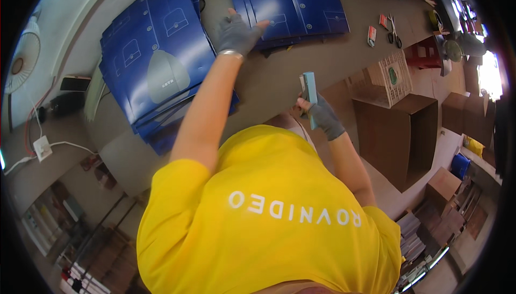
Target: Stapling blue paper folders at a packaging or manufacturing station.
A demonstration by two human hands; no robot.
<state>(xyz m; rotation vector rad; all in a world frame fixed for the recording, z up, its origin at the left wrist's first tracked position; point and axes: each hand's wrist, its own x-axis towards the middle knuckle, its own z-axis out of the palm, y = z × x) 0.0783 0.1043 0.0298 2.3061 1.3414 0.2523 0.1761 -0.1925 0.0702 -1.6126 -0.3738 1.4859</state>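
My left hand [236, 35], in a grey fingerless glove, reaches over the table with its fingers spread. Its thumb and fingertips are at the near left edge of a stack of glossy blue printed sheets [285, 4]; whether they touch it I cannot tell. Left of that hand lies a second, larger pile of blue sheets [156, 52], printed with pockets, buttons and a grey panel. Close to the table's front edge, my right hand [325, 117], gloved the same way, grips a light blue stapler [310, 87] held upright.
On the grey table [269, 81], scissors [394, 31] and small red-and-white boxes [371, 36] lie to the right. Beyond the table's right edge stand a cream plastic crate [395, 79] and an open cardboard box [395, 138]. A fan [21, 63] is at far left.
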